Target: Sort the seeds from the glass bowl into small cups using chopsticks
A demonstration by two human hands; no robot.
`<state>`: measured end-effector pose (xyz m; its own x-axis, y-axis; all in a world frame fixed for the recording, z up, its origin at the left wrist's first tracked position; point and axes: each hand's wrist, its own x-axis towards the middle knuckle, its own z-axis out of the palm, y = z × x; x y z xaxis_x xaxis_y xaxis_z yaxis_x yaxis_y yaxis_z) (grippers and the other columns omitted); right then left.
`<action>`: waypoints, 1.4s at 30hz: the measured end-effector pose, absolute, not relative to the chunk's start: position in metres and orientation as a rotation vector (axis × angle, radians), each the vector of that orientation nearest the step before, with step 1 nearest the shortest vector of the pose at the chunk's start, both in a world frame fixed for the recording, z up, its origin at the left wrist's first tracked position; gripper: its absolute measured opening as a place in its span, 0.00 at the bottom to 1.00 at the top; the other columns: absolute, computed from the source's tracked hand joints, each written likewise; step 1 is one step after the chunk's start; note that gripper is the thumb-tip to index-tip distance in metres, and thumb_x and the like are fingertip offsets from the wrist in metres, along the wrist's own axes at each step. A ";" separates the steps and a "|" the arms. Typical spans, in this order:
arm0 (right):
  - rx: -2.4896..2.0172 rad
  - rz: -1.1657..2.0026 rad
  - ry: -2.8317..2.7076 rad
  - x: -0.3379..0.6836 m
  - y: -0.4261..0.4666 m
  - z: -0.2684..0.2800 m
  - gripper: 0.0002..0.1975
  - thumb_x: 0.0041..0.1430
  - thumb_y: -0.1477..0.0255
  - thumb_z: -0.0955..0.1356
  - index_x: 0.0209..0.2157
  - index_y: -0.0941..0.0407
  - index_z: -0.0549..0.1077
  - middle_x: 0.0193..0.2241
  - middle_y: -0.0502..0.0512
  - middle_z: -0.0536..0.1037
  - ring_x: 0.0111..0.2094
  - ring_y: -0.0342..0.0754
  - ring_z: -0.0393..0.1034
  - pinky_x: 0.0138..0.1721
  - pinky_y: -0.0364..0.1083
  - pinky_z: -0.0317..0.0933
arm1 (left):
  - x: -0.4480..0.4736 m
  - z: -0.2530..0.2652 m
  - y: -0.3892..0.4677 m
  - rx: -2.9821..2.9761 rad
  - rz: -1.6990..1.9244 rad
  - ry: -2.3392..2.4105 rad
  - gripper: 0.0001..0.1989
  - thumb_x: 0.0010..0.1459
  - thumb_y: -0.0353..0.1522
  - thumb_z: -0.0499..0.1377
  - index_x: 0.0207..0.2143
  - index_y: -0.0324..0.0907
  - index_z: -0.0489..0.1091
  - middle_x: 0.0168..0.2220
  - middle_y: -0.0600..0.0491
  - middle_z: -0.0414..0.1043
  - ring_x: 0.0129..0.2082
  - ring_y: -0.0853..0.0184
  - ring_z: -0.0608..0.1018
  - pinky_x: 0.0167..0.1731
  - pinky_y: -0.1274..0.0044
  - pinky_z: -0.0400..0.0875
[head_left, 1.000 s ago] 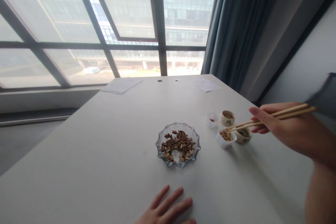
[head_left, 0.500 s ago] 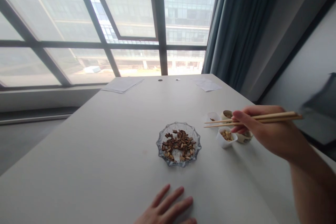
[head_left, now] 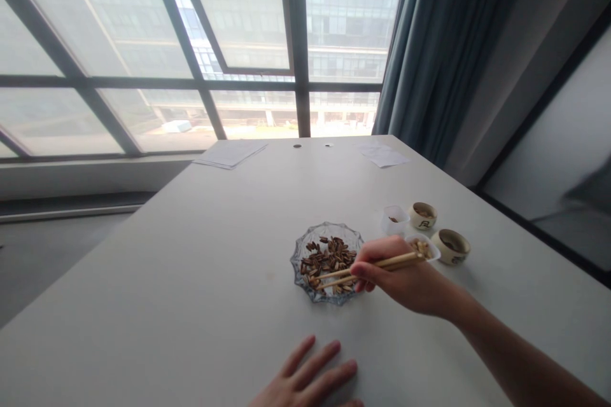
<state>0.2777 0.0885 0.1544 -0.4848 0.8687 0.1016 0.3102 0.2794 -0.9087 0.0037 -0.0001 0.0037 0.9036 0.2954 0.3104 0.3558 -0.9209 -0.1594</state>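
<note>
A pair of wooden chopsticks is gripped in my right hand. Their tips reach into a scalloped glass dish and lie among brown striped seeds, which look like sunflower seeds. Whether a seed is pinched between the tips I cannot tell. Part of the dish's right rim is hidden behind my fingers. My left hand rests on the white table in front of the dish, fingers spread, holding nothing.
Right of the dish are a clear plastic cup with a little dark content, another plastic cup of pale pieces partly behind my hand, and two cream ceramic cups with dark markings. Papers lie at the table's far end, by the window.
My right hand has moved left with the chopsticks, from over the small cups to the glass dish, and the tips are now among the seeds. My left hand stays on the table.
</note>
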 end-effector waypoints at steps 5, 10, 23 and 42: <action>-1.059 1.198 -1.886 0.272 0.090 0.140 0.23 0.69 0.54 0.71 0.30 0.59 0.82 0.27 0.57 0.85 0.28 0.49 0.80 0.29 0.43 0.70 | 0.003 0.006 0.000 -2.842 -0.356 -0.476 0.32 0.66 0.37 0.71 0.69 0.59 0.67 0.75 0.57 0.57 0.70 0.57 0.70 0.69 0.58 0.61; -1.082 1.163 -1.793 0.282 0.089 0.148 0.22 0.67 0.53 0.73 0.30 0.57 0.81 0.26 0.56 0.86 0.28 0.51 0.83 0.30 0.44 0.74 | 0.004 0.007 0.000 -2.835 -0.379 -0.478 0.33 0.66 0.37 0.71 0.70 0.60 0.66 0.74 0.58 0.58 0.70 0.58 0.69 0.70 0.58 0.59; -1.139 1.201 -1.859 0.283 0.088 0.157 0.20 0.64 0.54 0.75 0.30 0.57 0.81 0.26 0.56 0.85 0.28 0.48 0.81 0.30 0.42 0.71 | 0.003 -0.017 0.001 -2.833 -0.525 -0.483 0.32 0.66 0.36 0.72 0.69 0.58 0.68 0.74 0.57 0.59 0.72 0.56 0.67 0.72 0.55 0.50; -1.194 1.122 -1.889 0.281 0.084 0.162 0.20 0.64 0.54 0.75 0.29 0.57 0.82 0.25 0.55 0.84 0.27 0.48 0.79 0.29 0.42 0.69 | 0.002 -0.002 0.002 -2.847 -0.445 -0.491 0.35 0.66 0.37 0.72 0.71 0.58 0.64 0.74 0.57 0.59 0.71 0.56 0.67 0.71 0.58 0.57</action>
